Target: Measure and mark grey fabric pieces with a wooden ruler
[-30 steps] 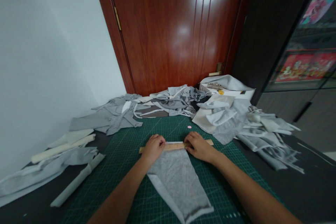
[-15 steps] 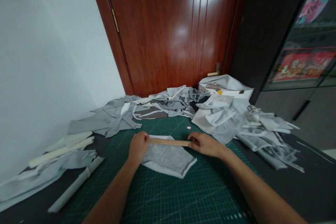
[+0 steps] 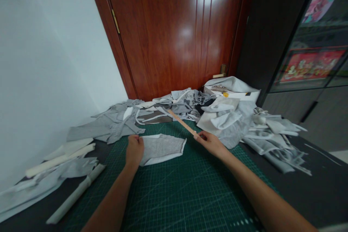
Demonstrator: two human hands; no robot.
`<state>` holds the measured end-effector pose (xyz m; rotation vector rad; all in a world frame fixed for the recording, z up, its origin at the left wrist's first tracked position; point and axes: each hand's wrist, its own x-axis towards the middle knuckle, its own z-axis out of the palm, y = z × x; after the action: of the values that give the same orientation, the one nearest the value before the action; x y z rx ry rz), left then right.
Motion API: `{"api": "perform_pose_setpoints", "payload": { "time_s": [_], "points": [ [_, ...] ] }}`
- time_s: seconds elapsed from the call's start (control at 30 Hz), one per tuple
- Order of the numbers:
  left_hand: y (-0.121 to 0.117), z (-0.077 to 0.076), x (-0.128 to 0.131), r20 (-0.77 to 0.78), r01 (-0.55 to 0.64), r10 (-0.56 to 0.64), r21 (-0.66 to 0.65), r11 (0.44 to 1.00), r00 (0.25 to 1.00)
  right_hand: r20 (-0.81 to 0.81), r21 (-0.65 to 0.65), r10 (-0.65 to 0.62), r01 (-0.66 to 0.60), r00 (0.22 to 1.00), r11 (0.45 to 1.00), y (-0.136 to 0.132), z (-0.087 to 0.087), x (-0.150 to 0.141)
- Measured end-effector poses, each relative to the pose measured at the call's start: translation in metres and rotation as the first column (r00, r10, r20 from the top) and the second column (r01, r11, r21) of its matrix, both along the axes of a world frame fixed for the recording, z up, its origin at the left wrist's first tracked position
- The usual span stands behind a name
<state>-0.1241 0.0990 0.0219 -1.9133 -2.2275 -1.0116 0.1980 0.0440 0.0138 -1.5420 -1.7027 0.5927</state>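
Observation:
My left hand (image 3: 134,151) is closed on the left end of a grey piece of fabric (image 3: 163,148) with paler edges. The fabric stretches rightward over the green cutting mat (image 3: 174,195). In my right hand (image 3: 210,143), pinched at its near end, is a thin wooden ruler (image 3: 182,122). The ruler is tilted, its far end pointing up and left towards the cloth heap at the back. Fabric and ruler are apart from each other.
Heaped grey garments (image 3: 108,125) lie back left, with cloth rolls (image 3: 76,194) on the dark table below them. A white box (image 3: 244,95) draped with grey cloth stands back right, beside more scraps (image 3: 274,137). A wooden door (image 3: 163,36) rises behind.
The ruler lay across the fabric under both hands; my right hand has lifted it off and swung it upward. My left hand has drawn the fabric left, turning it sideways.

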Motion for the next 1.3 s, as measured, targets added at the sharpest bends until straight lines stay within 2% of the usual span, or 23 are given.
{"api": "perform_pose_setpoints", "payload": {
  "time_s": [0.03, 0.1, 0.13, 0.2, 0.23, 0.27, 0.43, 0.5, 0.53, 0.6, 0.63, 0.67, 0.73, 0.77, 0.8, 0.83, 0.93, 1.0, 1.07, 1.17, 1.3],
  "points": [
    [-0.003, 0.001, 0.004, -0.013, 0.049, -0.049, 0.041, 0.998, 0.999, -0.034, 0.004, 0.022, -0.022, 0.999, 1.0, 0.001, -0.003, -0.002],
    [-0.01, 0.002, 0.014, -0.046, 0.245, -0.242, 0.089, 0.965, 0.969, -0.101, -0.006, 0.046, -0.046, 0.994, 0.999, 0.003, -0.008, -0.005],
    [-0.014, 0.003, 0.02, -0.055, 0.378, -0.374, 0.066, 0.924, 0.926, -0.132, -0.024, 0.049, -0.053, 0.99, 0.998, 0.003, -0.01, -0.007],
    [-0.024, 0.005, 0.032, -0.039, 0.603, -0.606, -0.066, 0.795, 0.795, -0.193, -0.083, 0.033, -0.05, 0.981, 0.995, 0.003, -0.012, -0.008],
    [-0.03, 0.007, 0.038, -0.021, 0.66, -0.671, -0.153, 0.735, 0.742, -0.225, -0.12, 0.022, -0.05, 0.974, 0.992, 0.003, -0.012, -0.009],
    [-0.035, 0.009, 0.044, -0.021, 0.679, -0.698, -0.213, 0.702, 0.715, -0.256, -0.153, 0.012, -0.052, 0.967, 0.987, 0.003, -0.011, -0.01],
    [-0.054, 0.018, 0.055, -0.097, 0.677, -0.764, -0.401, 0.617, 0.638, -0.371, -0.234, 0.004, -0.098, 0.929, 0.967, 0.0, -0.007, -0.013],
    [-0.053, 0.018, 0.055, -0.117, 0.655, -0.759, -0.433, 0.62, 0.641, -0.404, -0.231, 0.008, -0.111, 0.915, 0.967, -0.001, -0.005, -0.015],
    [-0.052, 0.016, 0.056, -0.097, 0.645, -0.741, -0.425, 0.635, 0.665, -0.416, -0.226, 0.013, -0.117, 0.909, 0.967, -0.001, -0.005, -0.015],
    [-0.048, 0.009, 0.061, 0.063, 0.649, -0.683, -0.384, 0.657, 0.728, -0.427, -0.218, 0.022, -0.127, 0.904, 0.968, -0.001, -0.004, -0.016],
    [-0.047, 0.005, 0.065, 0.201, 0.673, -0.651, -0.362, 0.645, 0.732, -0.429, -0.214, 0.025, -0.128, 0.903, 0.968, 0.0, -0.005, -0.016],
    [-0.046, 0.001, 0.069, 0.359, 0.719, -0.623, -0.332, 0.611, 0.695, -0.432, -0.209, 0.024, -0.126, 0.902, 0.97, 0.0, -0.006, -0.016],
    [-0.046, -0.005, 0.077, 0.617, 0.828, -0.582, -0.229, 0.511, 0.53, -0.44, -0.19, 0.017, -0.112, 0.898, 0.975, 0.002, -0.009, -0.016],
    [-0.046, -0.007, 0.08, 0.676, 0.865, -0.584, -0.167, 0.473, 0.45, -0.447, -0.176, 0.013, -0.102, 0.894, 0.979, 0.003, -0.011, -0.016],
    [-0.047, -0.008, 0.083, 0.682, 0.882, -0.608, -0.118, 0.456, 0.406, -0.457, -0.159, 0.011, -0.094, 0.889, 0.983, 0.004, -0.012, -0.017],
    [-0.047, -0.008, 0.084, 0.645, 0.881, -0.647, -0.091, 0.464, 0.407, -0.47, -0.141, 0.015, -0.092, 0.883, 0.986, 0.005, -0.014, -0.017],
    [-0.049, -0.009, 0.083, 0.376, 0.815, -0.735, -0.112, 0.568, 0.564, -0.507, -0.097, 0.058, -0.124, 0.86, 0.987, 0.005, -0.015, -0.018],
    [-0.052, -0.011, 0.082, 0.186, 0.779, -0.756, -0.128, 0.614, 0.627, -0.519, -0.068, 0.103, -0.161, 0.849, 0.985, 0.002, -0.013, -0.019],
    [-0.058, -0.014, 0.085, 0.036, 0.77, -0.774, -0.145, 0.622, 0.632, -0.515, -0.045, 0.144, -0.195, 0.845, 0.98, -0.002, -0.009, -0.023],
    [-0.071, -0.02, 0.093, -0.131, 0.759, -0.789, -0.218, 0.614, 0.6, -0.542, -0.055, 0.208, -0.282, 0.814, 0.958, -0.012, 0.001, -0.031],
    [-0.082, -0.025, 0.101, -0.234, 0.726, -0.785, -0.298, 0.619, 0.574, -0.712, -0.096, 0.221, -0.405, 0.666, 0.909, -0.024, 0.008, -0.048]
  ]
}}
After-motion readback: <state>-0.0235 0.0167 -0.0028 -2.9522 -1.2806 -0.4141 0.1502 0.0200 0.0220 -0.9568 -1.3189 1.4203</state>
